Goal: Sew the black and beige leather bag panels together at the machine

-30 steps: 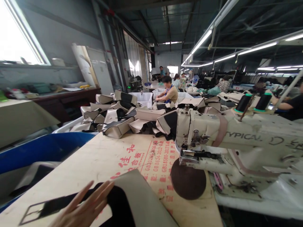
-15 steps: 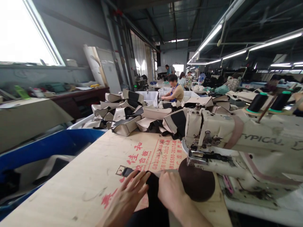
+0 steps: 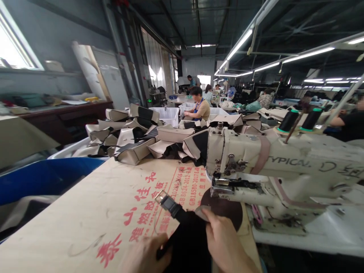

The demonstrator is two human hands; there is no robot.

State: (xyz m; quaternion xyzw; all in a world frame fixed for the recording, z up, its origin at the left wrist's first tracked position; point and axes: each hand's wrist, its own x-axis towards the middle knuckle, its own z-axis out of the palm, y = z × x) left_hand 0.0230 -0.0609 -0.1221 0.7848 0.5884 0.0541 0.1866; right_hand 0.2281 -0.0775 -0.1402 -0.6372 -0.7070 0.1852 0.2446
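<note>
My left hand is closed on the near part of a black fabric piece at the bottom edge of the view. My right hand pinches the piece's grey upper edge just in front of the sewing machine. A black strap with a metal buckle sticks out from the piece across the plywood table. The machine's needle head hangs over a dark round pad right beyond my right hand.
A heap of beige and black sewn pieces lies at the table's far end. A blue bin stands to the left. Two black thread cones sit on the machine. A seated person and others work farther back.
My left hand went from flat and open to closed on the black piece. My right hand came into view and pinched its edge. The strap and buckle slid toward the machine.
</note>
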